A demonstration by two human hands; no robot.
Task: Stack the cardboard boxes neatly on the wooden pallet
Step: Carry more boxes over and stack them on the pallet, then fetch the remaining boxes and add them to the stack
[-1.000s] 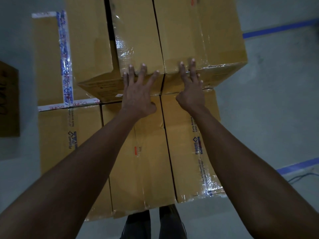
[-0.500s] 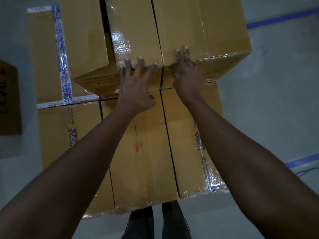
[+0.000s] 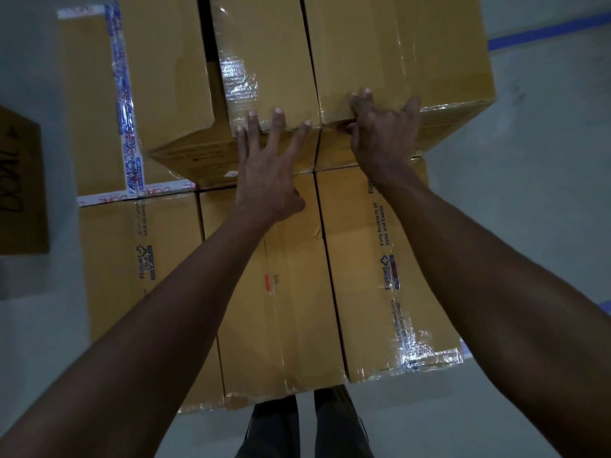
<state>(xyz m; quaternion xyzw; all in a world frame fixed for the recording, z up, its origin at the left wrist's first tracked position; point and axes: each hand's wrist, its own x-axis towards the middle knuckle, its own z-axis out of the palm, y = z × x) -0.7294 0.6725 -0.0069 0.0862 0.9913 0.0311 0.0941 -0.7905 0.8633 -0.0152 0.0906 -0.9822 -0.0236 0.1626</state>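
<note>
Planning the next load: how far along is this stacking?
Done: the lower layer lies side by side, upper tier begun. In hand: left hand presses the upper middle box, right hand grips the edge of the upper right box, probably squaring them. Left: the lower layer's near half lies uncovered; a loose box sits aside.

On the front right box, tape reads "Flipkart".

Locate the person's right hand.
Head view, right of centre: right hand grips the near top edge of the upper-right tan cardboard box, beside the left hand.
</note>
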